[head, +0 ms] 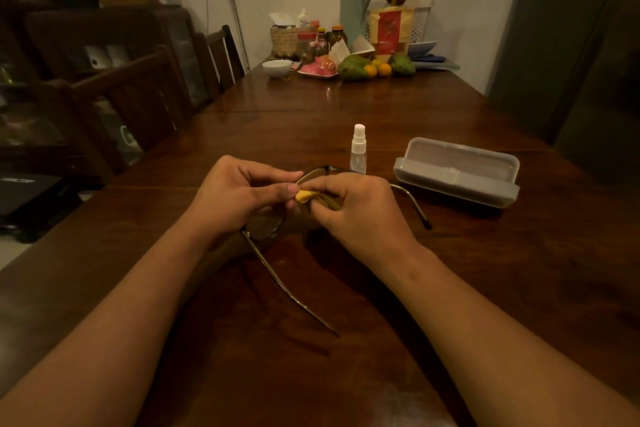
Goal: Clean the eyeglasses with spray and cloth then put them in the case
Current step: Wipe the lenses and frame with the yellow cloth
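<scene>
The eyeglasses [266, 224] are in the person's two hands, held just over the wooden table [485, 288], with both arms of the frame folded out. A small yellow cloth [303, 196] is bunched up against one lens. The right hand [356, 211] pinches that cloth between thumb and fingers, with the lens most likely in between (the hand hides most of it). The left hand [239, 194] has its fingers curled round the frame beside the other lens to hold it steady.

This looks like the wiping step. To do it well, the person should rub softly in little circles on both sides of the glass. They should not squeeze hard, since the frame looks thin and could bend. The left hand should hold the rim, not the glass, or it will leave new marks.

The spray bottle [358, 152] stands upright just behind the hands. The grey case [457, 170] lies open to the right, ready for later.
</scene>
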